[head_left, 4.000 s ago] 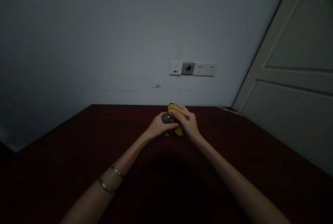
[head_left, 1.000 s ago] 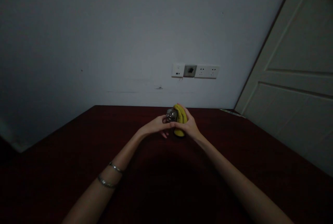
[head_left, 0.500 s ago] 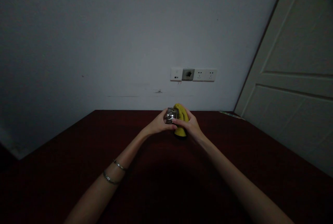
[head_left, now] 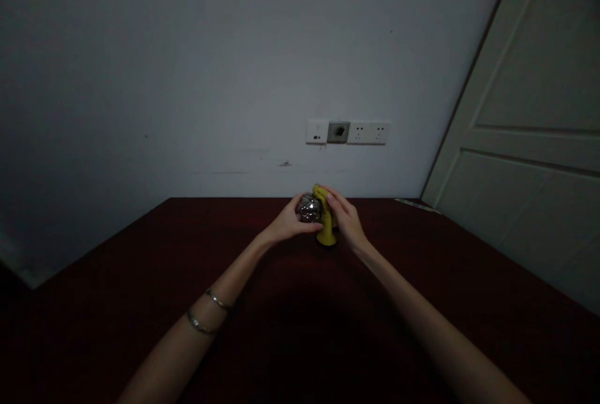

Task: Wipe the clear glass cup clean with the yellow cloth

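Note:
My left hand (head_left: 289, 221) is closed around a shiny, rounded silvery object (head_left: 309, 209); glass or metal, I cannot tell. Against its right side lies a yellow cloth (head_left: 327, 234), gripped by my right hand (head_left: 345, 216). The cloth's lower end hangs down and flares out, with a dark edge at the bottom. My left thumb reaches along the underside of the silvery object to the cloth. Both hands are held close together over the far part of the dark red table (head_left: 225, 266).
The table meets a pale wall (head_left: 225, 79) at its far edge. A row of sockets and switches (head_left: 347, 132) is set in the wall. On the right stands a pale panelled door (head_left: 529, 141), and a thin flat strip (head_left: 417, 206) lies along the table's right far edge.
My right fingers have drawn back from the front of the silvery object to the cloth, leaving more of that object visible. The cloth is folded narrower. The left hand has hardly moved.

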Tool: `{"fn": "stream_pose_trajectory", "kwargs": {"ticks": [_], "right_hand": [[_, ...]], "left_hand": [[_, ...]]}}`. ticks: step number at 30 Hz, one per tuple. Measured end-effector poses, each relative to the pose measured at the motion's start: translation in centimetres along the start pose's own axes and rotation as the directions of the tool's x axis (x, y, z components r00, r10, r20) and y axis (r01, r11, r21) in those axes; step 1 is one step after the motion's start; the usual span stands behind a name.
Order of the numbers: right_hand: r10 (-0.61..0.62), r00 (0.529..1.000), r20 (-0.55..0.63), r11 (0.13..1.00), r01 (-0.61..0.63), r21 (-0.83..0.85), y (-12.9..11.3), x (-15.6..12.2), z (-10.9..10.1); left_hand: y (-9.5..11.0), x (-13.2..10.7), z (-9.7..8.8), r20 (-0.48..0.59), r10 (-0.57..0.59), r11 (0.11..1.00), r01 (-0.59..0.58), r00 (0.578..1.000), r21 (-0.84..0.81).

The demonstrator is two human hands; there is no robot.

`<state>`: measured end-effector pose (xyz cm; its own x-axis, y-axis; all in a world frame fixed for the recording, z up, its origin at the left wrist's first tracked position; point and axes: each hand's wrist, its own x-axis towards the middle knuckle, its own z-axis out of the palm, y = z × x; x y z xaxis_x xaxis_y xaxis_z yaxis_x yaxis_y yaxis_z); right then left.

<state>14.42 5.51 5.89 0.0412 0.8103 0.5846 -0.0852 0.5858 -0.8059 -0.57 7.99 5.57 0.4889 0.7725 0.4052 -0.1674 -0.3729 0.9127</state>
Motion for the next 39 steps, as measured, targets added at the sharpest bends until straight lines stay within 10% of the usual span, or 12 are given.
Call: {"fn": "stream_pose_trajectory", "kwargs": {"ticks": [8, 19, 28, 39], "right_hand": [[-0.201, 0.98, 0.007, 0.973, 0.2, -0.115, -0.3, -0.2, 0.2], [-0.08, 0.996, -0.034, 0.987, 0.074, -0.141, 0.8, -0.4, 0.5], [-0.243, 0.97, 0.032, 0.942, 0.243, -0.233, -0.2, -0.7, 0.7], [-0.075, 0.997, -0.011, 0.981, 0.071, -0.179, 0.5, 0.0, 0.4]], "left_hand": [[-0.4, 0.1, 0.1, -0.018, 0.022, 0.999, -0.023, 1.0, -0.024], [-0.4, 0.3, -0.5, -0.042, -0.108, 0.994, 0.107, 0.993, -0.029], [-0.6, 0.5, 0.0, -0.07, -0.059, 0.997, 0.055, 0.996, -0.061], [-0.7, -1.1, 0.8, -0.093, -0.084, 0.996, 0.081, 0.992, -0.039]]}}
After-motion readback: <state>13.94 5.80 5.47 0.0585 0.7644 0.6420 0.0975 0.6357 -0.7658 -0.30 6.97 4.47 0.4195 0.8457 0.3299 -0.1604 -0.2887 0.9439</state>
